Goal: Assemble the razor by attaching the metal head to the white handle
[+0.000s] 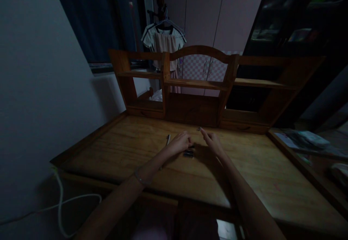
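My right hand [214, 142] is raised over the desk, thumb and fingers pinched on a small shiny metal piece [199, 129], too small and dim to name. To its left, my left hand [181, 142] is closed, its fingertips pointing down close to the desktop. A small dark piece [191, 146] shows at those fingertips; whether they grip it I cannot tell. Just below lie small dark shiny pieces [188, 153], side by side. A slim white stick [168, 138], shaped like a toothbrush, lies partly hidden under my left forearm.
The wooden desk [127, 153] has a raised shelf unit [195, 84] along its back edge. A wall [67, 99] borders the left, where a white cable [60, 196] hangs. Papers [304, 138] lie on a lower surface at right. Clothes [164, 41] hang behind.
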A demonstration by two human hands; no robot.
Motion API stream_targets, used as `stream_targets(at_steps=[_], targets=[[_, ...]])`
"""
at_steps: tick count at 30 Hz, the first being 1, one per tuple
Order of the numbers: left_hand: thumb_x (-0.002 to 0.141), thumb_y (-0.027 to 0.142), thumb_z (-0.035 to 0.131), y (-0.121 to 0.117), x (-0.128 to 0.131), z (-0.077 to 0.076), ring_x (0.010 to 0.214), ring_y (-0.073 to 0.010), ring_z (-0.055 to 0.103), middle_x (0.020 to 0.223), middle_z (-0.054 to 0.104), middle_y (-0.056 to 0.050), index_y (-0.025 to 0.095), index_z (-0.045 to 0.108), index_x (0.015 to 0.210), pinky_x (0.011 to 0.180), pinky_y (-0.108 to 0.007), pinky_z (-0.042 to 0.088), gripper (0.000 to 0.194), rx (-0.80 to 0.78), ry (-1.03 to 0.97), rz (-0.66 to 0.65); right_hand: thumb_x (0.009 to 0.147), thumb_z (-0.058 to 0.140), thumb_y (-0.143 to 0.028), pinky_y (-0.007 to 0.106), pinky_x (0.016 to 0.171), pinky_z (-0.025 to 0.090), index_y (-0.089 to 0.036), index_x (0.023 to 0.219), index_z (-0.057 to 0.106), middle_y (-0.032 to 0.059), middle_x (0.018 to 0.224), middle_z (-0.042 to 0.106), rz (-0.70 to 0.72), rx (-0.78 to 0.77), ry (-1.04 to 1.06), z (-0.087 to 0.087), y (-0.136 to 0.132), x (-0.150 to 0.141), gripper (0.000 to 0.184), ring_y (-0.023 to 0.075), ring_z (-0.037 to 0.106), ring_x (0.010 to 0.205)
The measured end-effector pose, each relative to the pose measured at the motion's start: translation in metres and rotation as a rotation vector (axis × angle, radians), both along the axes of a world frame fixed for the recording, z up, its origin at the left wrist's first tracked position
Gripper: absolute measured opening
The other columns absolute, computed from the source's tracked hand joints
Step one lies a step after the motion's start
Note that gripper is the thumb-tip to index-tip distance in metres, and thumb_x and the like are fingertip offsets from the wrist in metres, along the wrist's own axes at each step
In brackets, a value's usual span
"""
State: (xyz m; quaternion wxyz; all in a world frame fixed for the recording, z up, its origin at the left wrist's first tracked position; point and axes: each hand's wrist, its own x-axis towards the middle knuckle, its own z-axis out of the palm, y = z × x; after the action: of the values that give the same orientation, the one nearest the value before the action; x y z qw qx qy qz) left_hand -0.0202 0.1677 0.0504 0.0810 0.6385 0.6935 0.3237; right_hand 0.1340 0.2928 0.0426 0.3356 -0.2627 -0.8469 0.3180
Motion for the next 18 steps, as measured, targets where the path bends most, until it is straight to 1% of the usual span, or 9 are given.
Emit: stream_targets(at_steps=[3, 5, 9, 15, 18], targets=[[0.07, 0.02, 0.061, 0.006, 0.001, -0.008, 0.086, -0.0184, 0.057, 0.088, 0.061, -0.006, 0.016, 0.068, 0.075, 0.078, -0.028, 0.042, 0.009, -0.031, 0.011, 0.003, 0.086, 0.031, -0.069, 0.025, 0.046, 0.022, -0.015, 0.054, 0.049, -0.0002, 0.05, 0.038, -0.028, 0.033, -0.027, 0.001, 0.002, 0.002, 0.066, 0.0136, 0.038, 0.049], [0.069, 0.02, 0.061, 0.01, -0.001, -0.009, 0.085, -0.0183, 0.057, 0.086, 0.062, -0.006, 0.016, 0.069, 0.074, 0.076, -0.027, 0.043, 0.01, -0.043, 0.014, 0.021, 0.086, 0.031, -0.069, 0.025, 0.046, 0.021, -0.015, 0.053, 0.049, -0.0002, 0.049, 0.038, -0.032, 0.038, -0.043, 0.002, 0.003, 0.003, 0.066, 0.0136, 0.038, 0.048], [0.066, 0.021, 0.063, 0.012, -0.008, -0.008, 0.081, -0.018, 0.058, 0.084, 0.063, -0.006, 0.015, 0.071, 0.072, 0.073, -0.026, 0.043, 0.012, -0.109, 0.016, 0.027, 0.087, 0.031, -0.067, 0.024, 0.046, 0.021, -0.014, 0.053, 0.051, -0.0001, 0.049, 0.038, -0.013, 0.057, -0.059, 0.002, -0.001, 0.002, 0.066, 0.0142, 0.04, 0.048], [0.064, 0.023, 0.064, 0.016, -0.014, -0.009, 0.075, -0.0174, 0.058, 0.073, 0.064, -0.004, 0.015, 0.072, 0.074, 0.067, -0.024, 0.041, 0.015, -0.222, -0.007, -0.059, 0.088, 0.032, -0.065, 0.024, 0.047, 0.024, -0.013, 0.058, 0.055, -0.0003, 0.053, 0.042, 0.038, 0.061, -0.075, 0.003, -0.004, 0.001, 0.064, 0.0145, 0.044, 0.053], [0.061, 0.024, 0.067, 0.017, -0.013, -0.007, 0.077, -0.0182, 0.057, 0.074, 0.063, -0.004, 0.015, 0.071, 0.075, 0.065, -0.024, 0.04, 0.016, -0.235, -0.001, -0.033, 0.089, 0.031, -0.065, 0.024, 0.047, 0.024, -0.014, 0.056, 0.054, -0.0005, 0.052, 0.042, 0.036, 0.071, -0.082, 0.003, -0.003, 0.002, 0.065, 0.0138, 0.042, 0.052]])
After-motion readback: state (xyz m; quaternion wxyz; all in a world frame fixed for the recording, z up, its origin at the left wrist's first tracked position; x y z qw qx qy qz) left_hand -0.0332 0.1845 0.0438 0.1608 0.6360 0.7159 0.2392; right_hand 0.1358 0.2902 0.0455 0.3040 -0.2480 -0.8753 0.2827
